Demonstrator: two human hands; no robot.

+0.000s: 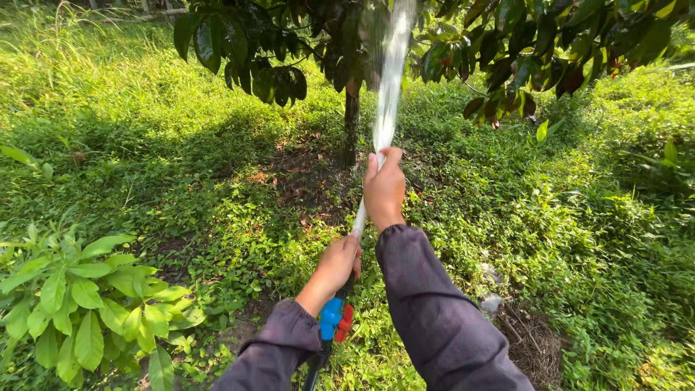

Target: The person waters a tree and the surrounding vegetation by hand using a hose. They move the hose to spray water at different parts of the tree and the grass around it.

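I hold a thin pale spray pipe [360,216] with both hands. My right hand [384,187] grips its front end, where a white jet of water [389,80] shoots up toward a small tree. My left hand [337,263] grips the pipe lower down, just above a blue and red valve [335,319]. Below the valve a dark hose runs out of the frame. Both arms wear dark grey long sleeves.
The tree's thin trunk [351,124] stands straight ahead under dark green leaves [253,51]. Brown fallen leaves lie around its base. Low green weeds cover the ground. A leafy plant [79,297] grows at lower left, and a patch of dry twigs [532,340] lies at lower right.
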